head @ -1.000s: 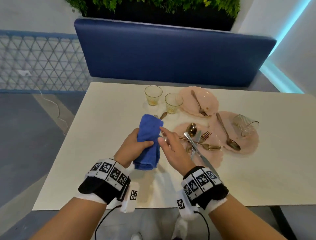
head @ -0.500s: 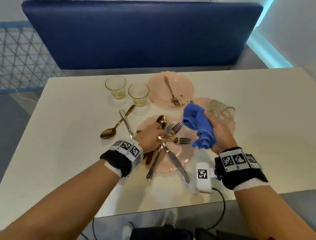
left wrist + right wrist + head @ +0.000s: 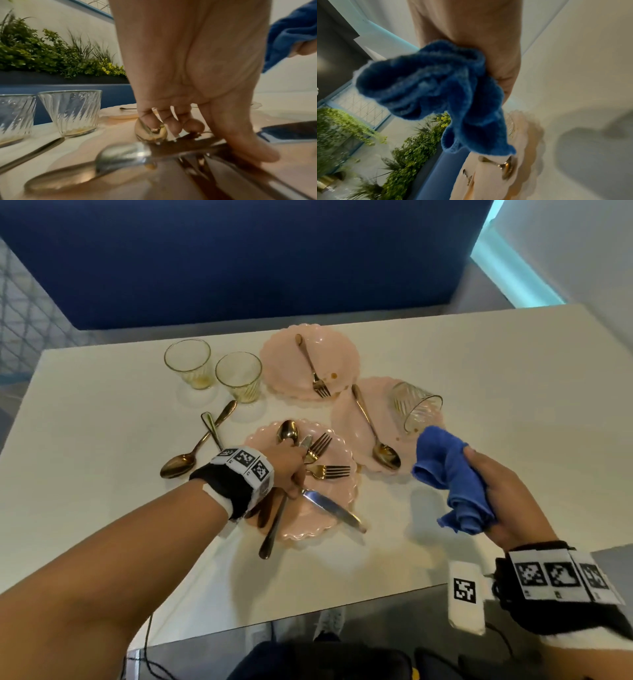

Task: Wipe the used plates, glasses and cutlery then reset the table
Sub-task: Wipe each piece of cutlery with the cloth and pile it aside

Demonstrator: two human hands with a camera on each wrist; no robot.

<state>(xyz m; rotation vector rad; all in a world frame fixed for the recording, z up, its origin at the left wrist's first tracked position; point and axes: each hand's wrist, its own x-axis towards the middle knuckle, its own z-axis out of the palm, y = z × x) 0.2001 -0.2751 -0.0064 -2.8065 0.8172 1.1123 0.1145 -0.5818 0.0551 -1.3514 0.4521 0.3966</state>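
My left hand [image 3: 294,467] is down on the near pink plate [image 3: 346,494], fingers and thumb curled over a crossed pile of cutlery. In the left wrist view the fingertips [image 3: 173,129] sit on a gold spoon bowl [image 3: 150,134] and the thumb lies along a knife. Two gold forks [image 3: 329,470] and the knife blade [image 3: 335,510] stick out from under the hand. My right hand [image 3: 493,491] grips a bunched blue cloth [image 3: 445,474] [image 3: 436,88] above the table, right of the plates. A far plate [image 3: 291,361] carries a fork; a right plate [image 3: 349,419] carries a spoon and a tipped glass [image 3: 416,410].
Two upright glasses [image 3: 187,362] [image 3: 238,376] with yellow dregs stand at the back left. A gold spoon [image 3: 198,445] and a silver handle [image 3: 211,429] lie crossed on the white table [image 3: 102,412] left of my left wrist. A blue bench back [image 3: 239,261] runs behind.
A second ago both hands held the cloth left of the plates. The left hand let go and came down on the near plate's cutlery; the right hand carried the cloth to the right.
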